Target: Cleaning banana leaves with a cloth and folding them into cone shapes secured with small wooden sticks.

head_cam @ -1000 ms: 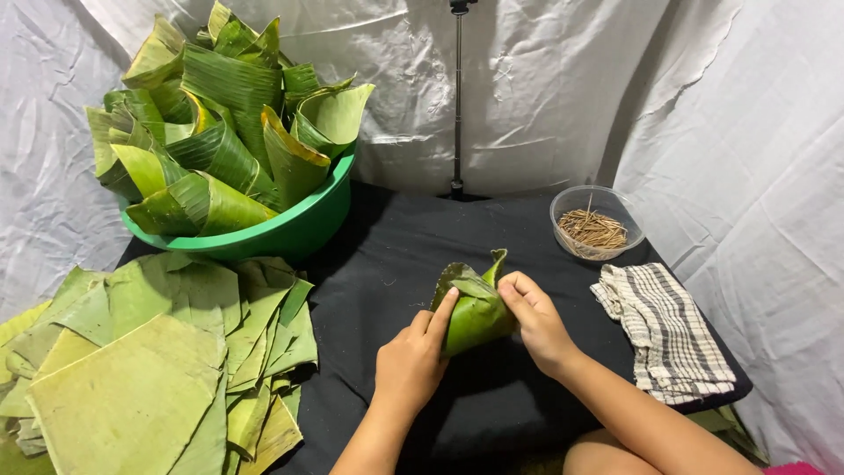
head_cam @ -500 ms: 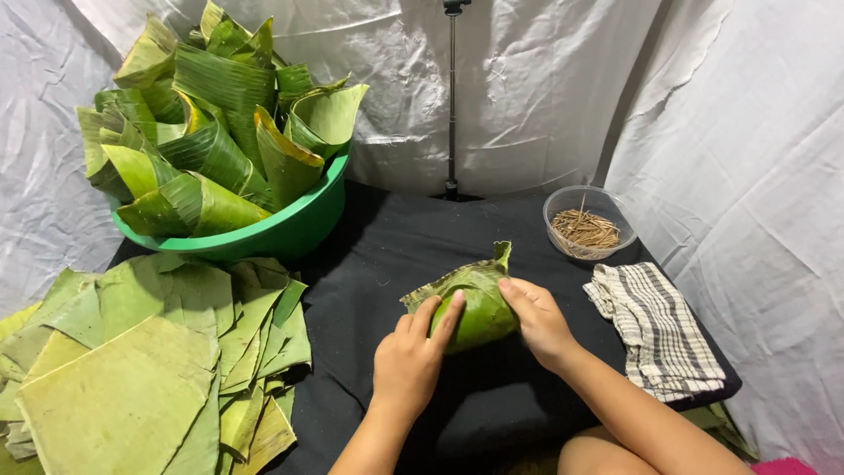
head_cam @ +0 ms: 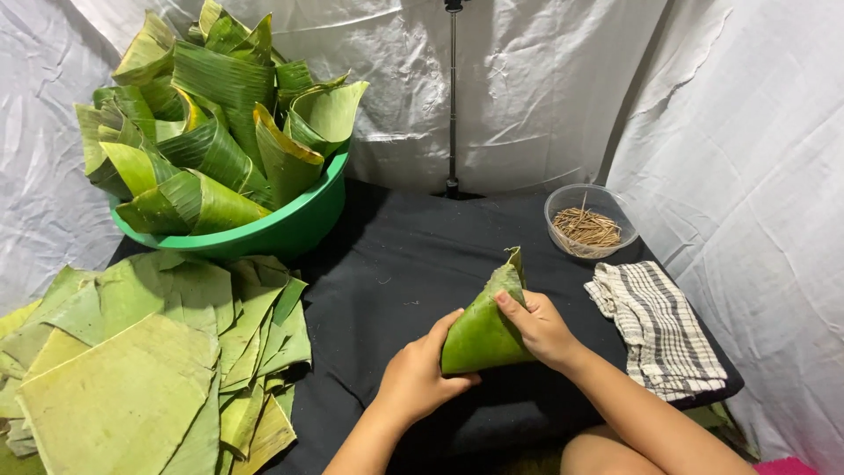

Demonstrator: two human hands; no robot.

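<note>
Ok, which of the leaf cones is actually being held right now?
The single cone over the black cloth, gripped between the left hand and right hand. All the others sit piled in the green basin.

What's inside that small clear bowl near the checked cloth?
The clear bowl holds a loose heap of thin brown sticks, like short skewers or picks. They cover its bottom, so anything beneath them is hidden. The checked cloth lies just in front of it.
</note>
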